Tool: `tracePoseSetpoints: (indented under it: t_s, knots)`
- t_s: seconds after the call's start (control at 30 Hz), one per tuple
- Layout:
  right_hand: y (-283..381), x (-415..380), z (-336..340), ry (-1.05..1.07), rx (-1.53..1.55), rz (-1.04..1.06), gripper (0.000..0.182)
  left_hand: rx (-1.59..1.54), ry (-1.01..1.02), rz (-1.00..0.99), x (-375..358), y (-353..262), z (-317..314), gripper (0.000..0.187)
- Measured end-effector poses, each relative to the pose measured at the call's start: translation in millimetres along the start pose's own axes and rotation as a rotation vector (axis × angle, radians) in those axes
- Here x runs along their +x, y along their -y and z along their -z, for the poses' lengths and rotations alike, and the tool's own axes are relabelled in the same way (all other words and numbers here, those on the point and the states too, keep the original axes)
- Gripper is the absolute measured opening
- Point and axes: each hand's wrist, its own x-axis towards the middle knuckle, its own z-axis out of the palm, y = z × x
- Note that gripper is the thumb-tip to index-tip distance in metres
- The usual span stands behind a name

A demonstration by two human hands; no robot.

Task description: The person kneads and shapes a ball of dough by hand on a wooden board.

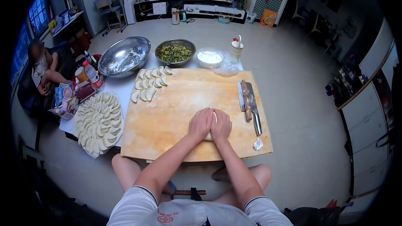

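Both hands rest side by side on a piece of pale dough near the front of the wooden board. My left hand and my right hand are cupped round it with the fingers together, and they hide most of it. Rows of dumplings lie at the board's back left corner. To the right of my hands are a brown rolling pin and a cleaver, lying side by side. A crumpled white scrap sits near the front right corner.
Behind the board stand a large metal bowl, a bowl of green filling, a bowl of white flour and a white container. A tray of dumplings, a bottle and a basket are left. A person sits far left.
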Motion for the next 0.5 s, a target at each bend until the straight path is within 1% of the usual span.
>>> tracePoseSetpoints:
  t_s: [0.07, 0.1, 0.17, 0.23, 0.27, 0.37, 0.4, 0.47, 0.5]
  knots:
    - [5.5, 10.3, 16.2, 0.151, -0.026, -0.043, 0.037, -0.008, 0.019, 0.089, -1.8, -9.7, 1.1, 0.033]
    - [8.3, 76.2, -2.7, 0.128, -0.001, 0.043, 0.037, 0.030, -0.056, 0.018, 58.0, 7.0, -1.0, 0.033]
    - [1.2, 84.5, -1.1, 0.269, -0.005, 0.088, 0.037, 0.072, -0.084, 0.070, 54.7, 4.8, -3.9, 0.033]
    - [-6.2, 89.3, 10.9, 0.372, 0.006, 0.123, 0.038, 0.080, -0.039, 0.084, 48.2, -7.0, -5.1, 0.033]
    - [-7.8, 78.5, 16.6, 0.444, 0.017, 0.126, 0.038, 0.089, -0.003, 0.111, 30.2, -14.1, -1.9, 0.033]
    - [-0.5, 46.7, 28.7, 0.420, -0.182, 0.289, 0.041, 0.056, -0.009, 0.058, -11.9, -27.4, 14.8, 0.034]
    - [3.1, 23.9, 37.3, 0.427, -0.205, 0.320, 0.042, 0.038, 0.048, 0.098, -34.3, -34.6, 23.2, 0.033]
    - [12.7, 8.2, 45.5, 0.379, -0.253, 0.408, 0.044, -0.020, 0.093, 0.096, -47.6, -48.4, 50.1, 0.034]
    - [15.0, -2.4, 47.3, 0.344, -0.101, 0.412, 0.045, -0.052, 0.120, 0.098, -56.4, -52.8, 59.3, 0.035]
